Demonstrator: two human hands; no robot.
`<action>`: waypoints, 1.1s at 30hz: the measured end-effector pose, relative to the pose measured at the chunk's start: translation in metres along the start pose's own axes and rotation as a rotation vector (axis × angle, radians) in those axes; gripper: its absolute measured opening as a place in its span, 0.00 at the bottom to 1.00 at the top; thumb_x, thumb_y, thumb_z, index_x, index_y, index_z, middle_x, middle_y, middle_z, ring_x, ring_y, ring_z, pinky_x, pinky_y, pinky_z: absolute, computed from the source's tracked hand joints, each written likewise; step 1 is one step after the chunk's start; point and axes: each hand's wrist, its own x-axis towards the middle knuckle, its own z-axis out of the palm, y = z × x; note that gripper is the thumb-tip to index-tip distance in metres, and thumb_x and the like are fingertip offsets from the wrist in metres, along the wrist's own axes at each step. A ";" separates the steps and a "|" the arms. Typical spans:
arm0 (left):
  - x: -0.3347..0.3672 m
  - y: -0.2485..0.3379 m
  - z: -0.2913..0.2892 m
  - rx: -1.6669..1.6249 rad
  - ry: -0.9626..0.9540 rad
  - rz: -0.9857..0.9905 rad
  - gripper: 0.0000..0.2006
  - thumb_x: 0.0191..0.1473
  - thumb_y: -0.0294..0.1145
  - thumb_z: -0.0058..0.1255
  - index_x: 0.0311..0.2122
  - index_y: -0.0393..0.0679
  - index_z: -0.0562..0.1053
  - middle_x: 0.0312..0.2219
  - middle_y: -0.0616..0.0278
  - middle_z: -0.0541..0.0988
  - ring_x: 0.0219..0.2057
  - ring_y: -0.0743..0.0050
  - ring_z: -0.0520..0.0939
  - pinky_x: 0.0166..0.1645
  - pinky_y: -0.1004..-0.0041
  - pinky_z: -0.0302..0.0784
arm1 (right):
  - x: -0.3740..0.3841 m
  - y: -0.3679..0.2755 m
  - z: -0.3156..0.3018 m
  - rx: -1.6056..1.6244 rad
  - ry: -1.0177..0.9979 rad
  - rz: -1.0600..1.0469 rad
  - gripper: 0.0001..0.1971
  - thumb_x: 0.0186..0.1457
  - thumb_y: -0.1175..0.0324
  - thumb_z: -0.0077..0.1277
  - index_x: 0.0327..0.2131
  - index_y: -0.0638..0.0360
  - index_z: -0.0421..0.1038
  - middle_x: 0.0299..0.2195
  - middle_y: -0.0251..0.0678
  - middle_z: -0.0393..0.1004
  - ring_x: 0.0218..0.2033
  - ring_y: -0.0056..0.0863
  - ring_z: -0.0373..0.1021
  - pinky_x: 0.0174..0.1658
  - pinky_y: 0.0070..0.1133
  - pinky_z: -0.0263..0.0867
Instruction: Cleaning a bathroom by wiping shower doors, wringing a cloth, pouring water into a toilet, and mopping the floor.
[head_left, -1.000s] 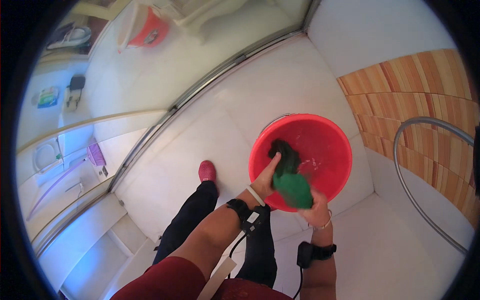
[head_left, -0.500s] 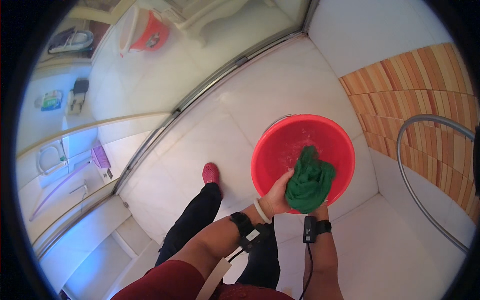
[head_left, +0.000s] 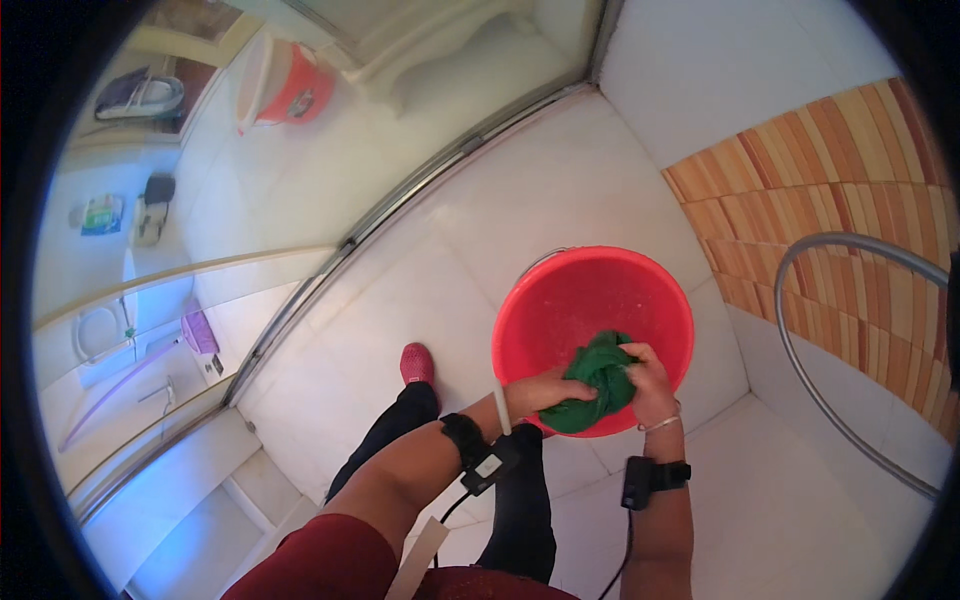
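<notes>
A bunched green cloth (head_left: 602,372) is held over the near part of a red bucket (head_left: 560,315). My left hand (head_left: 550,392) grips its left side, the thumb lying across the folds. On the right side of the cloth, my right hand (head_left: 650,382) has its fingers curled round it. Both hands are closed on the fabric, which looks twisted and compact between them. Some of the bucket's inside is covered by the cloth and hands; small whitish marks show on the red bottom.
A grey shower hose (head_left: 785,310) loops down at the right by a wood-patterned wall (head_left: 800,200). A metal door track (head_left: 345,250) runs diagonally at left, with glass beyond it. Another red bucket (head_left: 300,88) stands behind the glass. My red shoe (head_left: 417,364) is left of the bucket.
The right hand has come from beneath the cloth to its right side and gripped it. The cloth is now more tightly bunched and slightly lower in view.
</notes>
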 end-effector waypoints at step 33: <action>-0.029 0.009 0.039 -1.032 -0.088 0.097 0.27 0.50 0.55 0.38 0.50 0.49 0.61 0.45 0.59 0.68 0.45 0.66 0.70 0.50 0.63 0.65 | -0.055 -0.106 0.035 -0.303 0.189 -0.803 0.13 0.31 0.76 0.54 0.26 0.60 0.64 0.28 0.40 0.69 0.32 0.36 0.67 0.37 0.28 0.64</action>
